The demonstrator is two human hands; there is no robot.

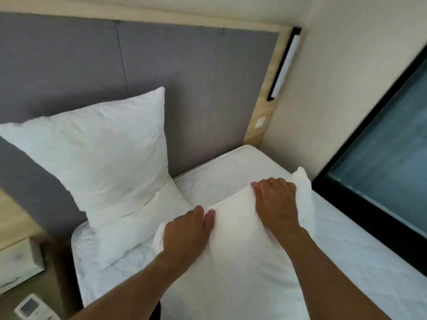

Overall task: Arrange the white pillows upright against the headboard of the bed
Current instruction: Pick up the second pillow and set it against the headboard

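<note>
From the head camera, one pillow [97,155] already stands upright against the grey headboard [184,77], on the left part of the bed, its lower edge resting on a second white pillow or folded bedding that lies flat beneath it; which of the two cannot be told. A second pillow [238,250] sits nearer the person, on the mattress [231,172], well short of the headboard and tilted toward the camera. The left hand [187,234] clutches its top edge near the left corner, fingers curled into the fabric. The right hand [277,202] grasps the same edge near the right corner, where a loose ear of cloth pokes up past the knuckles. Both hands are closed on the pillow, with neither let go. A bare stretch of mattress lies open between this pillow and the headboard, to the right of the standing one. A nightstand [20,257] and a remote [30,306] sit low at the left; a dark-framed window [381,158] runs along the right. The step in hand looks like carrying the second pillow to its place. The next move probably calls for lifting it forward by the top edge, setting its bottom edge at the foot of the headboard beside the first, then leaning it back until it stands by itself.
</note>
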